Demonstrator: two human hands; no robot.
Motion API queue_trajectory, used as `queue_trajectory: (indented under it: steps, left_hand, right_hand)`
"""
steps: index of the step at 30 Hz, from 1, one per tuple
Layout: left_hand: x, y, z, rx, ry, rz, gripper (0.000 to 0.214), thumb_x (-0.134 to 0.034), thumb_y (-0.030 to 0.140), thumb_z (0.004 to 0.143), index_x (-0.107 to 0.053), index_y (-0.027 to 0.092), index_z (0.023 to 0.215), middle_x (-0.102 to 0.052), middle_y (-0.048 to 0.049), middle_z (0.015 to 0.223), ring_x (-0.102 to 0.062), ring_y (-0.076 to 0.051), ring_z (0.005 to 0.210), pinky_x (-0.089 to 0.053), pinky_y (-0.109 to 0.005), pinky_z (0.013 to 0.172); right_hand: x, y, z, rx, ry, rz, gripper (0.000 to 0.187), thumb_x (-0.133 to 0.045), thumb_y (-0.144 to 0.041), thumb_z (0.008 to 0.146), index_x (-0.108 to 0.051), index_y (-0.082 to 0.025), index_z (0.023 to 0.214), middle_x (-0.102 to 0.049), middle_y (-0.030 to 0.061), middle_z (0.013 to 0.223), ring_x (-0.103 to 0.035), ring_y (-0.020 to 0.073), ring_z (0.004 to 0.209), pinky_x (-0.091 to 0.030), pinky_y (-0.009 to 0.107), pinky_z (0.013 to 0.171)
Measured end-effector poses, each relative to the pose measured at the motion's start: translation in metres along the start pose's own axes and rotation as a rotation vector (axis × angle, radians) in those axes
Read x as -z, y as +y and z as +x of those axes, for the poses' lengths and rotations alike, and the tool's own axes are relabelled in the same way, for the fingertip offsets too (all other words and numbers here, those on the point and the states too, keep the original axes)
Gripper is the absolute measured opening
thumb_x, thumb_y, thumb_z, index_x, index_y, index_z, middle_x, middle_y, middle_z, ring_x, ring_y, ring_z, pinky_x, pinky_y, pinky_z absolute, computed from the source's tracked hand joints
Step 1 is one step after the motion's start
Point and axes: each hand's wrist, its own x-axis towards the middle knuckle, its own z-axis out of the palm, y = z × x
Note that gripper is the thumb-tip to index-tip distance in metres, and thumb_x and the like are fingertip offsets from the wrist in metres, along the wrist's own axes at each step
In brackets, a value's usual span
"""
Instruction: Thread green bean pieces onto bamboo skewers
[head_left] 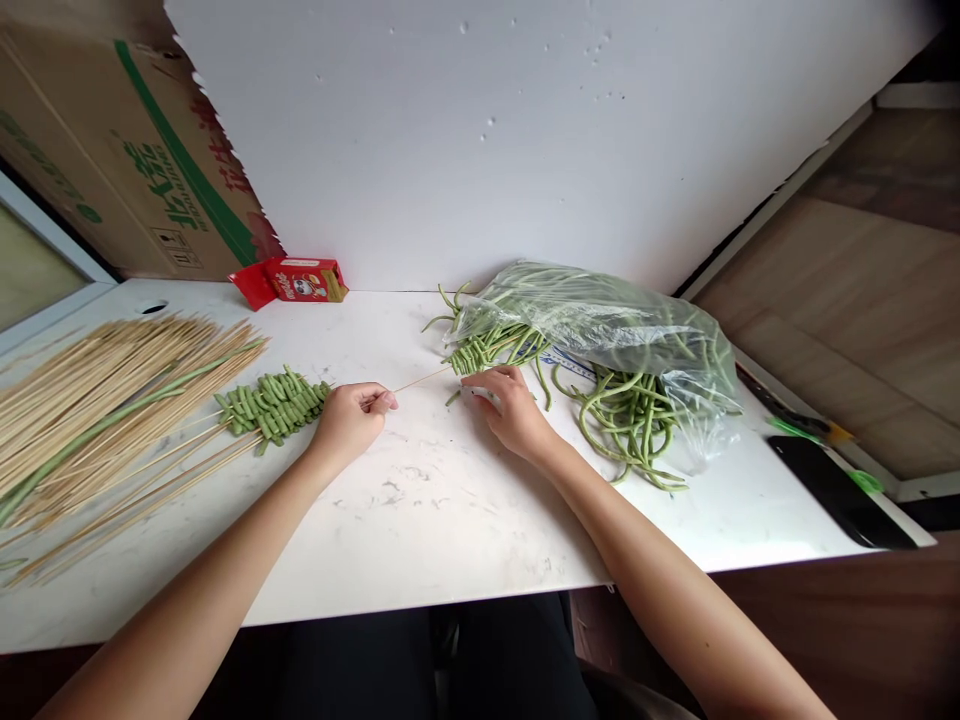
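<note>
Table: a white table [420,520] with small scuff marks, and a white board [480,130] standing along its back edge.
Room: a brown cardboard box [127,160] leans behind the back left corner. Brown wood panels are off to the right.
Stick: one thin pale wooden stick [424,379] near the middle of the table, pointing toward the cut beans at the bag's mouth.
Left hand: the left hand [349,420] has its fingers pinched shut on the near end of the stick.
Right hand: the right hand [514,410] lies curled on the table by the stick's far end, touching a small pale thing. I cannot tell if it is gripping it.
Beans: many long green beans [630,410] spill from one clear plastic bag [600,320] toward the right edge.
Done sticks: short bean pieces [274,405] threaded in a tight row, just left of the left hand.
Spare sticks: one big pile of bare sticks [97,400] at the left edge, too many to count.
Small box: one red box [300,280] at the back edge.
Knife: one dark blade [840,490] near the front right corner.
</note>
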Motion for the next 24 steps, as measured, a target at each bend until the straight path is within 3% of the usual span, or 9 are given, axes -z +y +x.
queue_trajectory:
  steps: [3,8,15,20,24]
  left_hand:
    - [0.001,-0.001,0.001,-0.003,0.011,-0.013,0.026,-0.062,0.039,0.087,-0.078,0.021,0.078,-0.084,-0.0067,0.087,-0.077,-0.023,0.083,-0.056,-0.03,0.076]
    - [0.002,0.001,0.002,0.004,0.028,-0.027,0.024,-0.063,0.039,0.086,-0.078,0.021,0.078,-0.083,-0.0066,0.086,-0.076,-0.024,0.081,-0.056,-0.03,0.073]
    - [0.003,0.002,0.002,-0.013,0.02,-0.023,0.023,-0.063,0.038,0.086,-0.078,0.021,0.079,-0.083,-0.0065,0.086,-0.076,-0.024,0.081,-0.055,-0.031,0.076]
    - [0.005,0.002,0.002,-0.015,0.025,-0.004,0.026,-0.062,0.04,0.087,-0.078,0.021,0.08,-0.083,-0.0067,0.085,-0.074,-0.023,0.078,-0.052,-0.031,0.073]
    - [0.006,0.0,0.003,-0.001,0.03,-0.025,0.026,-0.062,0.041,0.087,-0.077,0.021,0.079,-0.083,-0.0073,0.087,-0.075,-0.024,0.079,-0.053,-0.031,0.074]
  right_hand:
    - [-0.006,-0.008,0.002,0.08,-0.043,-0.123,0.044,-0.053,-0.007,0.101,-0.078,-0.027,0.132,-0.078,0.0086,0.133,-0.056,0.0347,0.131,-0.049,0.056,0.111]
    - [-0.015,-0.012,0.004,0.145,-0.089,-0.336,0.041,-0.054,-0.009,0.103,-0.08,-0.028,0.129,-0.068,0.0123,0.146,-0.045,0.0389,0.142,-0.047,0.059,0.111]
    - [-0.015,-0.008,0.008,0.121,-0.088,-0.38,0.024,-0.059,-0.018,0.104,-0.082,-0.025,0.105,-0.071,0.0144,0.129,-0.049,0.0384,0.133,-0.047,0.056,0.108]
    - [-0.007,-0.007,0.008,0.073,0.012,-0.224,0.025,-0.055,-0.017,0.105,-0.079,-0.025,0.108,-0.076,0.0132,0.119,-0.055,0.0358,0.127,-0.047,0.054,0.105]
    - [0.007,0.009,0.007,-0.19,0.249,0.179,0.02,-0.069,-0.037,0.101,-0.077,-0.022,0.111,-0.08,0.0113,0.102,-0.068,0.0294,0.096,-0.053,0.046,0.088]
